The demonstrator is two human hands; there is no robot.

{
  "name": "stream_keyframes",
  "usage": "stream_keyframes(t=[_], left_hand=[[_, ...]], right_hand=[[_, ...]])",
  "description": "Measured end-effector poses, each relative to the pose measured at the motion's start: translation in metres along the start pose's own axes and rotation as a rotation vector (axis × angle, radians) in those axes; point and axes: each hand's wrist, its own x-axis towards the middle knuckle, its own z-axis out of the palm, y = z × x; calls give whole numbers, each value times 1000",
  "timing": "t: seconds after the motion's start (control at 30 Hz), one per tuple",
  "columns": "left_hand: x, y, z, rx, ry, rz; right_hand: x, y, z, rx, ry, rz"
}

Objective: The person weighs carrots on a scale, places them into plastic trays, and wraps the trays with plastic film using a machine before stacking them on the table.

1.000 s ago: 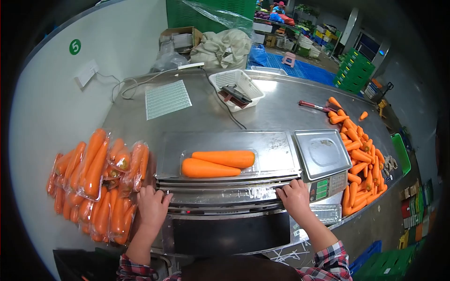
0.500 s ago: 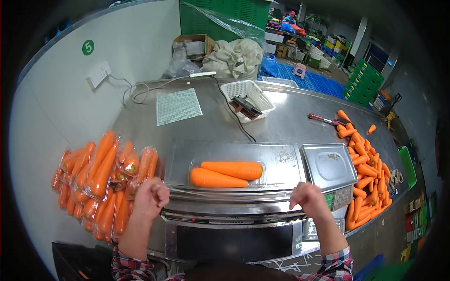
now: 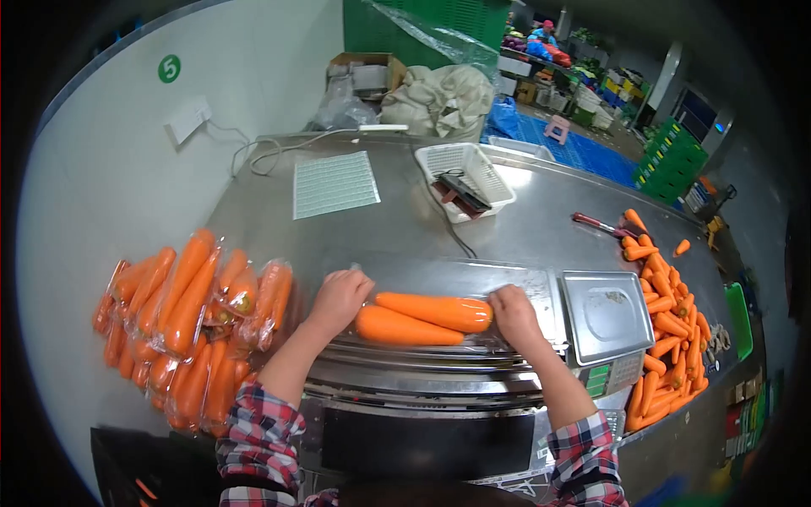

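Two large carrots (image 3: 431,311) lie side by side on a clear tray on the steel wrapping machine (image 3: 405,275). At their left end is my left hand (image 3: 341,297), its fingers closed on clear plastic film, a scrap of which shows above the knuckles. My right hand (image 3: 514,314) is closed at the right end of the carrots, apparently gripping the other side of the film. The film is hard to see over the carrots.
Film-wrapped carrot packs (image 3: 182,329) are piled at left, loose carrots (image 3: 667,338) at right. A weighing scale (image 3: 606,313) stands beside the machine. Farther back are a label sheet (image 3: 336,184), a white basket (image 3: 498,190) and a red-handled tool (image 3: 596,222).
Both hands have moved forward and inward, from the machine's front edge to the two ends of the carrots, bringing the film with them. The camera view has shifted slightly.
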Motion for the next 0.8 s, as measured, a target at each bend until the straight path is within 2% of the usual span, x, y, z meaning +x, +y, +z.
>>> stream_keyframes(t=[0.03,0.07,0.1,0.13,0.17,0.23,0.27,0.33,0.43,0.47,0.53,0.57,0.63,0.67,0.73,0.77,0.8], left_hand=[[4,4,-8,-10,-106,-54],[7,10,-14,-3,-146,-114],[6,15,-18,6,-185,-181],[1,11,-10,-225,-112,-327],[-3,5,-4,-451,-20,-466],[-5,9,-26,-839,-316,-774],[-10,11,-26,-883,-321,-746],[-17,20,-29,-749,-180,-669],[-40,29,-39,-609,-38,-604],[-56,37,-47,-643,-54,-610],[-96,57,-74,-710,-85,-620],[-118,66,-82,-773,-133,-674],[-154,83,-96,-781,-263,-790],[-171,90,-101,-723,-349,-854],[-220,95,-69,-651,-217,-899],[-244,97,-50,-762,-146,-953],[-252,109,-55,-913,-143,-1121]], right_hand=[[-1,-7,-2,67,8,124],[-3,-13,-9,197,-80,297],[-6,0,-5,360,-119,338],[-7,-16,-23,555,-325,605],[-11,-13,-24,504,-357,588],[-13,-2,-25,538,-401,570],[-13,-3,-23,595,-357,591],[-16,-6,-15,627,-275,603],[-37,-9,-20,682,-159,515],[-48,-44,-46,639,-237,602],[-84,-61,-62,397,-337,554],[-105,-60,-66,526,-411,601],[-142,-62,-69,528,-565,672],[-160,-64,-60,609,-533,709],[-198,-40,-34,600,-495,596],[-206,-39,-26,638,-391,603],[-212,-42,-18,673,-286,607]])
